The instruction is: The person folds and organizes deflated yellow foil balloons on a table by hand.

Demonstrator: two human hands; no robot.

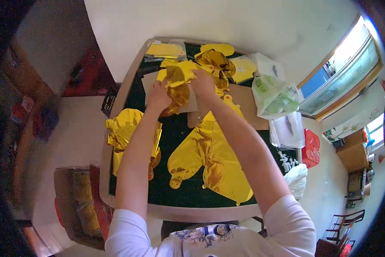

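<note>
Both arms reach across the table toward its far side. Between my hands a crumpled gold foil balloon [180,73], flat and without air, is raised over a pale sheet. My right hand [204,85] pinches its upper right edge. The fingers of my left hand [159,98] are closed on its lower left side, partly hidden by the foil. Nearer to me lies a large spread-out gold foil balloon [220,158], under my right forearm. Another folded heap of gold foil [126,124] lies beside my left forearm.
A dark green-topped table [158,195] carries more gold foil [218,62] at the back. A brown cardboard sheet [254,103] and a white-green plastic bag [276,96] lie to the right. Clear plastic sleeves [286,130] sit by the right edge, near a red stool [311,147].
</note>
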